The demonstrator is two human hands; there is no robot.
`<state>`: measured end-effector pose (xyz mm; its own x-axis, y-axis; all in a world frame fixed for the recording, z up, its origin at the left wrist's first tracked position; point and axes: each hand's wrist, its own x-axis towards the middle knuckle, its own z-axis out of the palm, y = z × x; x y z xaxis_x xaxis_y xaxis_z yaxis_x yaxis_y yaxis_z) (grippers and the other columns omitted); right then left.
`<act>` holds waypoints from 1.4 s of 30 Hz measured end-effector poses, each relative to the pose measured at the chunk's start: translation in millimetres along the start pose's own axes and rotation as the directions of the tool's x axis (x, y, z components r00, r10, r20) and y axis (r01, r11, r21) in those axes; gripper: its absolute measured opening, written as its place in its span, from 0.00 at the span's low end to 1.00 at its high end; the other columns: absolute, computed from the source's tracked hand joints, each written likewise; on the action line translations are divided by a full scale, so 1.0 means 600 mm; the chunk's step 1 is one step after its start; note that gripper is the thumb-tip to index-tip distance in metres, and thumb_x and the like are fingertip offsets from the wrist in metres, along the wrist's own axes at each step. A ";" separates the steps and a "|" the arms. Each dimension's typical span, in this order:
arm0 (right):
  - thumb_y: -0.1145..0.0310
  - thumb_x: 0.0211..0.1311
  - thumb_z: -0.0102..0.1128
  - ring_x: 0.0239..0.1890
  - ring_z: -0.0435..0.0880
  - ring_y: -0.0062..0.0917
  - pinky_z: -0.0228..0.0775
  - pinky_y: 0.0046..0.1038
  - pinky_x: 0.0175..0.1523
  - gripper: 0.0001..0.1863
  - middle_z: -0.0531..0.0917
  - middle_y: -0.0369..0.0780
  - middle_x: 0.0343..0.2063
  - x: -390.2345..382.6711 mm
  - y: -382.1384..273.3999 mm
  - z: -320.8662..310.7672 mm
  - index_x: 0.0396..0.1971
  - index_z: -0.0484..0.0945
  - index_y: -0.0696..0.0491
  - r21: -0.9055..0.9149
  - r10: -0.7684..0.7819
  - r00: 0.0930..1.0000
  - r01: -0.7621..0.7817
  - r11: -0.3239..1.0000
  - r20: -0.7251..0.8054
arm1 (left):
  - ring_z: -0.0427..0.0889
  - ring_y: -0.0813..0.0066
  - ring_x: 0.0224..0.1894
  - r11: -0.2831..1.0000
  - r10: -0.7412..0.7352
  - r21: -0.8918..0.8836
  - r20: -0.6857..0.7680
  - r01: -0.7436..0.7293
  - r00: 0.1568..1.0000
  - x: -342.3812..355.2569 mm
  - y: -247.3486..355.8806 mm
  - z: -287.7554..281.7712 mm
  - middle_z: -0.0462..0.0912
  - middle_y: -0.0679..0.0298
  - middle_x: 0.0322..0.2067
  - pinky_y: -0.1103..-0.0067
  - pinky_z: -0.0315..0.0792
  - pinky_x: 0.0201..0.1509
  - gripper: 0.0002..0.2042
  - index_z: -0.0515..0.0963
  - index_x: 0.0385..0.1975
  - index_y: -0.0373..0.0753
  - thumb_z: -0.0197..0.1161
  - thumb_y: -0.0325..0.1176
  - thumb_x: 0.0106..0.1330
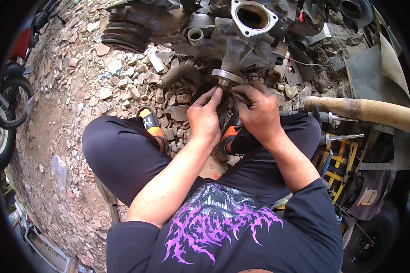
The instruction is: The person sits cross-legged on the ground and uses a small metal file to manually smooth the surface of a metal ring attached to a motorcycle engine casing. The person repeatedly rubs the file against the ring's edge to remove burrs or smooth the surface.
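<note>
A grey cast metal housing [248, 54] stands in front of me, with a round shiny flange [227, 76] on its near end. A short shaft stub [224, 84] sticks out of the flange toward me. Against that stub are the thumb and fingertips of my left hand [204, 116], pinched together; whatever lies between them is hidden. Just to the right, my right hand [261, 109] is closed, with its fingers curled around something thin and dark that I cannot make out. Its fingertips are just below the flange's right side.
A ribbed pulley [126, 35] and an open three-hole metal flange [254, 18] belong to the machinery ahead. Broken stones [146, 77] cover the ground to the left. On the right lie a bamboo pole [364, 109], a yellow metal frame [344, 166] and a tyre [373, 236].
</note>
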<state>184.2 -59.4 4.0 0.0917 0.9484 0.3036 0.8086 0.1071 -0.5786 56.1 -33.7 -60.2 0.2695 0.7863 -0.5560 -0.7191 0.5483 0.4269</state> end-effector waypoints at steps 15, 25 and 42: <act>0.76 0.56 0.66 0.32 0.86 0.48 0.79 0.44 0.39 0.07 0.84 0.49 0.31 0.038 -0.040 0.029 0.36 0.86 0.56 -0.192 -0.021 0.998 0.034 0.981 0.066 | 0.86 0.74 0.47 1.000 0.010 0.002 0.014 -0.010 1.000 0.009 -0.002 -0.016 0.88 0.54 0.48 0.79 0.80 0.54 0.14 0.83 0.53 0.24 0.67 0.26 0.73; 0.74 0.57 0.66 0.31 0.86 0.49 0.79 0.46 0.38 0.05 0.84 0.49 0.31 0.032 -0.036 0.018 0.34 0.86 0.56 -0.165 -0.012 0.999 0.020 0.986 0.049 | 0.86 0.77 0.45 0.990 0.104 0.097 -0.011 -0.102 0.995 -0.001 0.000 0.001 0.89 0.55 0.47 0.82 0.79 0.53 0.14 0.83 0.53 0.24 0.68 0.25 0.72; 0.73 0.62 0.68 0.37 0.91 0.36 0.80 0.30 0.44 0.10 0.90 0.50 0.33 0.017 -0.004 -0.041 0.40 0.88 0.62 0.196 0.330 0.927 -0.362 0.911 0.177 | 0.84 0.78 0.44 0.623 0.400 0.616 0.278 -0.481 0.873 -0.015 0.075 0.012 0.88 0.62 0.44 0.81 0.76 0.53 0.14 0.83 0.53 0.30 0.70 0.30 0.71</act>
<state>197.7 -57.3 27.3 0.2490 0.9675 -0.0441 0.5900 -0.1876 -0.7853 25.9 -14.1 -30.8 0.1259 0.9852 -0.1167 -0.1834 0.1387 0.9732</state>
